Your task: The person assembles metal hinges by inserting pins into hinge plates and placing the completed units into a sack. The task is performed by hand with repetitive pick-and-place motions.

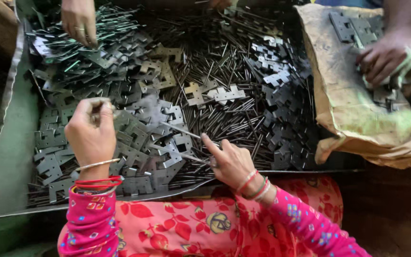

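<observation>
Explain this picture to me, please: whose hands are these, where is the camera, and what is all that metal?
There is no machine here. The single picture comes from a camera worn on a person's head, looking down at their own two hands. The left hand is raised and closed, pinching something small that I cannot make out. The right hand rests on the pile, its fingers touching thin metal pins. A shallow tray holds a heap of those pins and flat grey hinge plates. Other people's hands work nearby: one hand at the top left, another hand at the right, on plates lying on a brown sack.
</observation>
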